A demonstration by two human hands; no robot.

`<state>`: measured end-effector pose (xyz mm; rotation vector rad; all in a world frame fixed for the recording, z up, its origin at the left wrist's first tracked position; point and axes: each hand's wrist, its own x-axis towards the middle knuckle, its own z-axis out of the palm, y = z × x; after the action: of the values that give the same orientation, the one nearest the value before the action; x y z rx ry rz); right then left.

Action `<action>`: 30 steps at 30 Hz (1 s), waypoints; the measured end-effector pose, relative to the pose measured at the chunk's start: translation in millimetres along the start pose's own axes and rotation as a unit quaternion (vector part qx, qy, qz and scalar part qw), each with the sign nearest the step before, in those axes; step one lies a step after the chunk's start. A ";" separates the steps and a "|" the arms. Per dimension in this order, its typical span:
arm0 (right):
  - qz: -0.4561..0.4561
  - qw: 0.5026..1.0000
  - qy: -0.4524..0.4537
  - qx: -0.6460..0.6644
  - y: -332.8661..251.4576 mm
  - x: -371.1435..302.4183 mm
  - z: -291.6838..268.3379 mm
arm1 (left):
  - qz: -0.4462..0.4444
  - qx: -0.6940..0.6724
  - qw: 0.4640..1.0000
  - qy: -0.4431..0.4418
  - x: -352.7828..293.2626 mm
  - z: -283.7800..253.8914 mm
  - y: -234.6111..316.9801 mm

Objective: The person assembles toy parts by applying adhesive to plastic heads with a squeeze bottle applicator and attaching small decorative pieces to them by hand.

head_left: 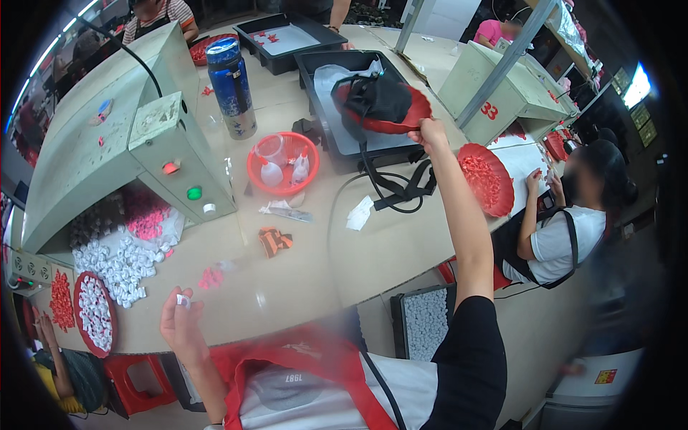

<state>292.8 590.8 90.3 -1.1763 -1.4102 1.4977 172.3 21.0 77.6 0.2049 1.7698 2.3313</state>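
At the far side of the table my right hand [430, 134] grips the near right rim of a red scalloped plastic tray [418, 111]. A crumpled black item with straps [381, 97] lies in that tray, and its straps hang over the side. The tray is held above a black rectangular bin [308, 79] lined with a pale sheet. My left hand [183, 326] is raised at the table's near edge, fingers curled. A small white piece [183, 301] shows at its fingertips; whether it is pinched or wrapped on a finger is unclear. Small pink pieces [211, 278] lie beyond it.
A pale green machine [93, 136] stands left, with white pieces [118, 265] heaped at its opening. An orange basket [279, 190] with bottles and a blue tumbler [231, 89] stand mid-table. A cable [337, 215] loops nearby. To the right are a red tray of pieces [481, 179] and a seated person [573, 229].
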 end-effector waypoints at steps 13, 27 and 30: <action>-0.384 0.686 0.063 -0.615 4.7 -74.7 28.2 | 0.003 0.044 0.999 0.014 26.6 12.8 -11.0; -0.357 0.678 -0.001 -0.643 34.3 -114.5 -25.4 | 0.036 -0.023 0.996 -0.078 11.1 -0.8 2.4; -0.376 0.748 -0.034 -0.545 31.0 -135.5 -53.9 | 0.027 -0.036 0.994 -0.098 3.0 -1.3 4.8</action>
<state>386.1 475.1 77.9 -0.8851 -2.5202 0.0316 168.6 19.3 81.8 0.4580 1.6033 2.3167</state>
